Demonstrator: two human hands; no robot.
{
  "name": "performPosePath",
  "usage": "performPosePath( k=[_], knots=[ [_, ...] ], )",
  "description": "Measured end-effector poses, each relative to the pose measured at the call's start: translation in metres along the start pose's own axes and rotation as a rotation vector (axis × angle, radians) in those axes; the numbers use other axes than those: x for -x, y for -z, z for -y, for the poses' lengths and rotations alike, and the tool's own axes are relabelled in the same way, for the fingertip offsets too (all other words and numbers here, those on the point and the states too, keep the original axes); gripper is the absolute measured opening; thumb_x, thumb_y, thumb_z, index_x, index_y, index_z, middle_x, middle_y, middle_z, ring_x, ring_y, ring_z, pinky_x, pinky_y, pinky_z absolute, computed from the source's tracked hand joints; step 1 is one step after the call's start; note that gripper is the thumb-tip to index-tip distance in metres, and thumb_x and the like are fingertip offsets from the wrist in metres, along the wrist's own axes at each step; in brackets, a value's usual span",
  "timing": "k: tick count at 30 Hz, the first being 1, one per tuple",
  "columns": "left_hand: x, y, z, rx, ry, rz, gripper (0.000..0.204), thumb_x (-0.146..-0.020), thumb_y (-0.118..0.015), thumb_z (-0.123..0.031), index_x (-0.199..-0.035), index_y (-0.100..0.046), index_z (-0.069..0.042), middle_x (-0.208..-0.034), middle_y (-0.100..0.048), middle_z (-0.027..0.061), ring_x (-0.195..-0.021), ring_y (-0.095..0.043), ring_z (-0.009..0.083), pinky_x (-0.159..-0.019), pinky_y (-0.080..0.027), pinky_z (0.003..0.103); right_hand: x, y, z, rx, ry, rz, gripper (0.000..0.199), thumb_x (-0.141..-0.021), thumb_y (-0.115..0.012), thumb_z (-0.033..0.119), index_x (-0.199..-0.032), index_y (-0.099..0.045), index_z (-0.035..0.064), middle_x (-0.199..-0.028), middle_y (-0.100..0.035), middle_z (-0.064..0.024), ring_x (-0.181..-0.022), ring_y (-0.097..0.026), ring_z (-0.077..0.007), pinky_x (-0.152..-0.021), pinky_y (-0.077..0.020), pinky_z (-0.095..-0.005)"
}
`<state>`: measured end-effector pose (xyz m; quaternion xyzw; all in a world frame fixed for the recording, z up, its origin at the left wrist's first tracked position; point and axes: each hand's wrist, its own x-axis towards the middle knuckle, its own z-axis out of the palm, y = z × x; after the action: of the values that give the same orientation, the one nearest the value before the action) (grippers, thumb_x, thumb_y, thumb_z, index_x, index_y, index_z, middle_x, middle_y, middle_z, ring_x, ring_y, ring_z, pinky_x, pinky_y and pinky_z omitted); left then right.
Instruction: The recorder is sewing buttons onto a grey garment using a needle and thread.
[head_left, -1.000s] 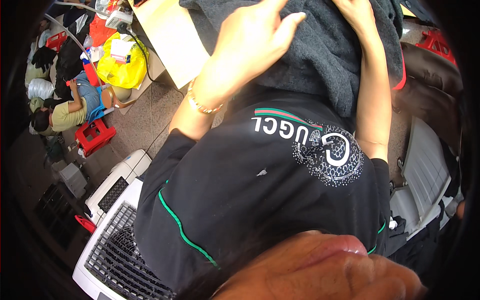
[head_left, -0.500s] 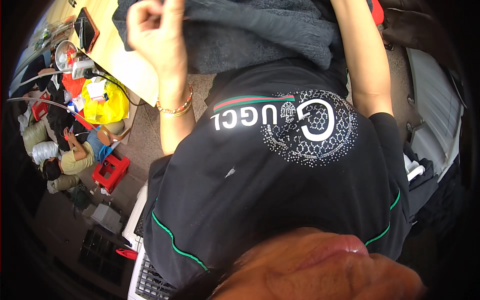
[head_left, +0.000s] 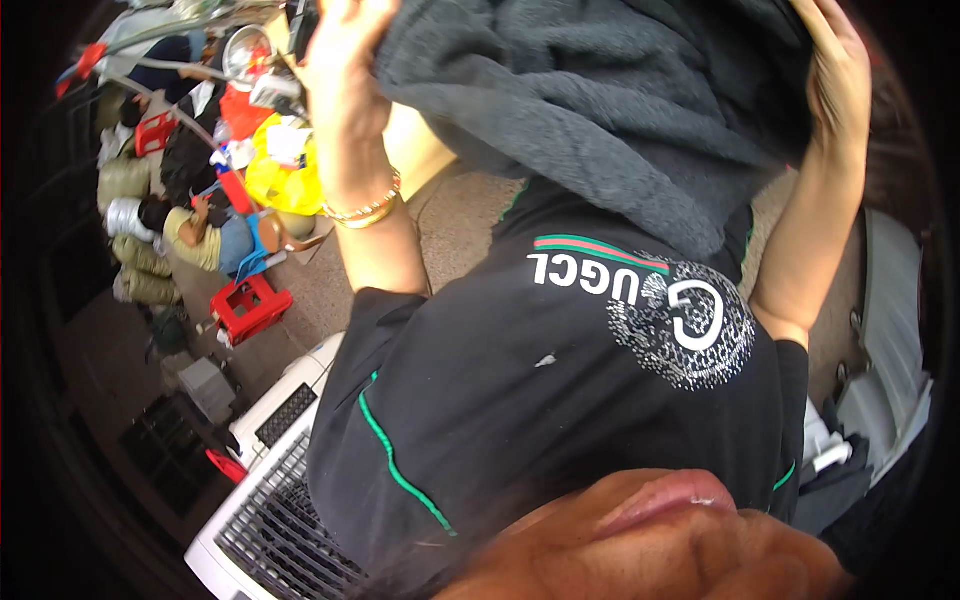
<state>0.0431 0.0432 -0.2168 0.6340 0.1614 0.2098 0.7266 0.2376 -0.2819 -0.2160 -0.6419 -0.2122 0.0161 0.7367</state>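
A thick dark grey fleece cloth [head_left: 610, 110] hangs across the top of the view, held up in front of my black printed T-shirt [head_left: 560, 400]. My left hand [head_left: 340, 70], with gold bracelets on the wrist, grips the cloth's left edge. At the upper right, my right hand [head_left: 835, 80] clasps the cloth's other end. The cloth sags between both hands and drapes down onto my chest. Its upper part runs out of the picture.
A white appliance with a dark grille [head_left: 270, 520] stands at the lower left. Beyond it are a red plastic stool [head_left: 250, 305], a person sitting on the floor [head_left: 195, 230], a yellow bag [head_left: 285, 170] and a pale table edge [head_left: 420, 140]. Grey panels [head_left: 890, 330] lie at the right.
My left hand went from lying flat on the cloth to gripping its left edge, higher up. The cloth now hangs lifted between both hands. The view has swung left.
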Motion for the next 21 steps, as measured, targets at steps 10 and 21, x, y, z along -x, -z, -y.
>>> performPosePath(
  k=[10, 21],
  knots=[
    [0.095, 0.033, 0.000, -0.243, 0.307, -0.208, 0.013, -0.091, -0.068, -0.018, -0.099, -0.067, -0.007, -0.076, -0.061, -0.0092, -0.057, -0.047, -0.0023, -0.052, -0.032, 0.012, -0.007, 0.026, -0.052, 0.099, -0.002, -0.033, 0.030, -0.096, -0.055, 0.001, -0.124, -0.060, -0.0067, -0.126, -0.063, -0.0148, -0.116, -0.061, -0.0186, -0.106, -0.0418, -0.0257],
    [0.050, 0.051, 0.038, -0.300, 0.099, -0.129, 0.033, -0.094, -0.065, -0.022, -0.119, -0.063, -0.001, -0.103, -0.069, 0.0051, -0.097, -0.063, 0.0111, -0.088, -0.048, 0.024, -0.006, 0.018, -0.047, 0.003, -0.060, -0.018, 0.029, -0.093, -0.059, -0.002, -0.122, -0.060, -0.0078, -0.115, -0.066, -0.0122, -0.107, -0.063, -0.0170, -0.100, -0.0453, -0.0265]
  ],
)
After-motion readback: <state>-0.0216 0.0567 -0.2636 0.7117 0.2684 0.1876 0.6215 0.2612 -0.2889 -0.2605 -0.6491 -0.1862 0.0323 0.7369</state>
